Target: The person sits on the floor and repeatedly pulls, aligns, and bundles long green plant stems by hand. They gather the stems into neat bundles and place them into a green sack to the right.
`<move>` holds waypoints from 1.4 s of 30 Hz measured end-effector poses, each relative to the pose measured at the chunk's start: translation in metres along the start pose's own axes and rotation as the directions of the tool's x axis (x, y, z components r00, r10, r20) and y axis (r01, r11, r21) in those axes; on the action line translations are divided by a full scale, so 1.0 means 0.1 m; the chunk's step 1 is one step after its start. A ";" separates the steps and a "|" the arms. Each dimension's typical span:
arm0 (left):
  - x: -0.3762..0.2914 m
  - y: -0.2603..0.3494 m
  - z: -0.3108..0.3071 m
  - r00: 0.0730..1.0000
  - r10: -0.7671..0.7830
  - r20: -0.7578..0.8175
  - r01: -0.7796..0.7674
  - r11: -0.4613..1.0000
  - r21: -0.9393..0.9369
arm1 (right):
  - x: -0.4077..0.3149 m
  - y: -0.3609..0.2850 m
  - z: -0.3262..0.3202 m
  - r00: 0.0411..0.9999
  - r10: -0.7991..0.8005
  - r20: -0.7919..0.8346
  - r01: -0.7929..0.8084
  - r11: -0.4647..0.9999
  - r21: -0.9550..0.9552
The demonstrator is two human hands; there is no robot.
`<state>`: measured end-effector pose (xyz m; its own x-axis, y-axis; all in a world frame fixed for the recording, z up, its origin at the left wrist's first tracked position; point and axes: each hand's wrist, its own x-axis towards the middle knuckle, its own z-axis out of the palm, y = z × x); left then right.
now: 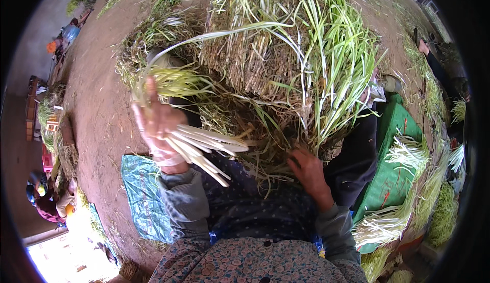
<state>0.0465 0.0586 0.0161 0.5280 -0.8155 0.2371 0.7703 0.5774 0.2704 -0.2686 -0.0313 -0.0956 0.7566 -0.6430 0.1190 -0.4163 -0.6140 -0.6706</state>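
My left hand (162,124), wrapped in a pale band at the palm and wrist, grips a bunch of long leafy stalks (206,143). Their white ends point right over my lap, and their yellow-green leaves (178,82) trail beyond the fingers. My right hand (308,170) is low at the near edge of a large heap of stalks (264,57), among dry roots and husks (271,160); its fingertips are partly hidden, so whether they hold anything is unclear. Green leaves (344,60) fan out along the heap's right side.
A green woven sheet (386,172) at the right carries bundles of white-stemmed stalks (379,225). A teal plastic sheet (143,198) lies on the earthen floor at the left. Another person (48,202) sits at the far left; another person's arm (436,64) shows at the far right.
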 end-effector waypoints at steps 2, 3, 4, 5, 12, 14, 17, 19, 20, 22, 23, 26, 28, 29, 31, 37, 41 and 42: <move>-0.12 -0.25 -0.19 0.991 -0.114 -0.069 0.110 0.993 -0.051 | 0.32 -0.08 -0.10 0.969 -0.184 -0.163 0.193 0.980 0.045; -0.22 -0.40 -0.31 0.981 -0.164 -0.101 0.151 0.980 -0.132 | 0.45 -0.12 -0.10 0.968 -0.112 -0.225 0.130 0.989 0.066; -0.30 -0.54 -0.49 0.979 -0.201 -0.033 0.200 0.979 -0.021 | 0.56 -0.16 -0.11 0.958 -0.034 -0.285 0.061 0.995 0.085; -0.38 -0.67 -0.60 0.969 -0.244 0.028 0.240 0.966 0.096 | 0.67 -0.17 -0.11 0.939 0.046 -0.341 -0.007 0.994 0.112; -0.61 -1.26 -0.28 0.736 -0.325 -0.593 0.484 0.866 0.127 | 1.22 0.25 0.18 0.949 0.036 -0.312 -0.131 0.948 -0.289; -0.65 -1.26 -0.30 0.712 -0.335 -0.617 0.504 0.856 0.116 | 1.19 0.19 0.13 0.937 0.035 -0.347 -0.059 0.997 -0.058; -0.64 -1.28 -0.18 0.621 -0.307 -0.721 0.632 0.740 0.230 | 0.93 -0.03 0.05 0.940 0.089 -0.329 -0.041 0.988 0.149; -0.65 -1.34 -0.07 0.574 -0.299 -0.762 0.709 0.647 0.280 | 0.79 -0.21 0.11 0.947 0.100 -0.305 -0.040 0.980 0.196; -0.67 -1.40 -0.09 0.579 -0.320 -0.749 0.697 0.671 0.252 | 0.72 -0.30 0.10 0.944 0.112 -0.309 -0.036 0.970 0.242; -0.68 -1.51 -0.18 0.554 -0.386 -0.738 0.668 0.736 0.116 | 0.60 -0.39 0.12 0.945 0.149 -0.293 -0.047 0.944 0.327; -0.66 -1.58 -0.23 0.554 -0.376 -0.742 0.631 0.771 0.081 | 0.56 -0.42 0.15 0.945 0.165 -0.283 -0.060 0.936 0.346; -0.64 -1.59 -0.23 0.559 -0.385 -0.735 0.594 0.804 0.030 | 0.53 -0.35 0.18 0.930 0.152 -0.335 -0.030 0.939 0.343; -0.62 -1.53 -0.14 0.572 -0.282 -0.770 0.514 0.855 0.068 | 0.55 -0.28 0.15 0.901 0.221 -0.374 -0.043 0.902 0.429; -0.60 -1.47 -0.16 0.606 -0.233 -0.761 0.489 0.863 0.125 | 0.49 -0.11 0.20 0.874 0.311 -0.373 -0.113 0.877 0.467; -0.59 -1.25 -0.20 0.697 -0.270 -0.664 0.487 0.858 0.163 | 0.39 0.21 0.07 0.848 0.360 -0.389 -0.199 0.897 0.396; -0.87 -0.72 -0.24 0.684 -0.366 -0.630 0.601 0.773 0.203 | 0.33 0.13 -0.28 0.780 0.595 -0.195 -0.392 0.707 0.589; -1.07 -0.73 -0.24 0.686 -0.336 -0.645 0.626 0.725 0.288 | 0.64 -0.50 -0.06 0.975 0.199 0.097 -0.220 0.823 0.524; -1.10 -0.73 -0.25 0.663 -0.339 -0.668 0.635 0.727 0.261 | 0.76 -0.58 0.00 0.973 0.056 0.224 -0.168 0.839 0.518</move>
<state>-0.0590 0.1051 -0.0527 0.3270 -0.7630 -0.5576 0.8021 -0.0878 0.5906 -0.1870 -0.0447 -0.0473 0.8257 -0.5574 -0.0863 -0.2150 -0.1696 -0.9618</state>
